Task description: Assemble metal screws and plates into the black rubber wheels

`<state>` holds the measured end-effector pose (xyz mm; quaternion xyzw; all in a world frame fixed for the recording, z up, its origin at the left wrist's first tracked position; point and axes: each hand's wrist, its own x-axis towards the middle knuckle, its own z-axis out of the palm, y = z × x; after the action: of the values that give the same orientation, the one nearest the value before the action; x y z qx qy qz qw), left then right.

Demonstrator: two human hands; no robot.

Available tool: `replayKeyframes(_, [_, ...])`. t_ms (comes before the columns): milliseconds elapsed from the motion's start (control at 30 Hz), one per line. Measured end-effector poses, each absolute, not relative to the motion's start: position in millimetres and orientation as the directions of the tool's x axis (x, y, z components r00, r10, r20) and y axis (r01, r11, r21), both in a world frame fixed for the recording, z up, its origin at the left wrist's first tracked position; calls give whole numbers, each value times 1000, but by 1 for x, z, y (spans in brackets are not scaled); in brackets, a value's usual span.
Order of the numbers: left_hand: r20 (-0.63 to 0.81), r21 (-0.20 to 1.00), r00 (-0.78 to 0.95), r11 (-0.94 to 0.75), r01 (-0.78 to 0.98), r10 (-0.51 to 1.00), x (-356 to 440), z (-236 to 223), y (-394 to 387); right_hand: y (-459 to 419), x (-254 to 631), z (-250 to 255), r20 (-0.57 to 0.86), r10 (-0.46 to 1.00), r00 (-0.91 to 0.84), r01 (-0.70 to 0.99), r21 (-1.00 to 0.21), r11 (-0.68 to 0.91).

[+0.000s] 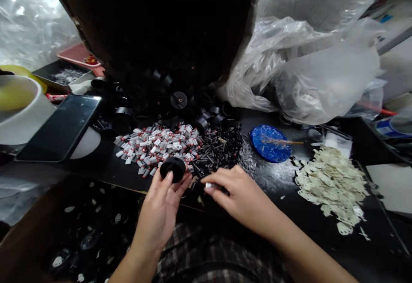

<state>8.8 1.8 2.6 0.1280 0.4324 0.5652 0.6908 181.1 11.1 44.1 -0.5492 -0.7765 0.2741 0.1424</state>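
Note:
My left hand (162, 208) is closed around a round black plastic cup (173, 170), its hollow side facing up and the thumb at its rim. To the right of it, my right hand (241, 193) pinches a small whitish cylindrical piece (210, 185) between thumb and fingertips. Beyond both hands lies a heap of small grey-white parts with red ends (161, 143). Beside that heap, small springs and dark bits (219, 148) are piled on the black table (128, 176).
A blue disc (271, 143) with a thin brown stick sits right of the springs. Farther right is a pile of thin cream plates (331, 184). Black round parts (179, 100) lie at the back, before a dark box opening. A phone (61, 128) leans left, near a white tub (22, 111).

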Motion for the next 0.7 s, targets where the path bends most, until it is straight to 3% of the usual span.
replayKeyframes(100, [-437, 664, 0, 322, -675, 900, 13, 3, 2, 20, 181, 39, -18, 972, -233, 886, -417, 204])
replayKeyframes(267, [-438, 636, 21, 327, -699, 899, 20, 2, 14, 49, 169, 32, 16, 958, -288, 950, -126, 287])
replayKeyframes(500, [-402, 628, 21, 293, -721, 915, 25, 1, 17, 56, 166, 30, 68, 942, -329, 935, -114, 335])
replayKeyframes(567, [-399, 629, 25, 294, -719, 916, 24, 1, 14, 53, 169, 31, 88, 945, -316, 929, -172, 327])
replayKeyframes(600, [-402, 630, 23, 295, -719, 915, 24, 1, 13, 51, 171, 32, 97, 954, -284, 916, -265, 300])
replayKeyframes(700, [-411, 623, 31, 305, -720, 911, 23, 4, 8, 37, 176, 37, 25, 993, -114, 692, -716, 98])
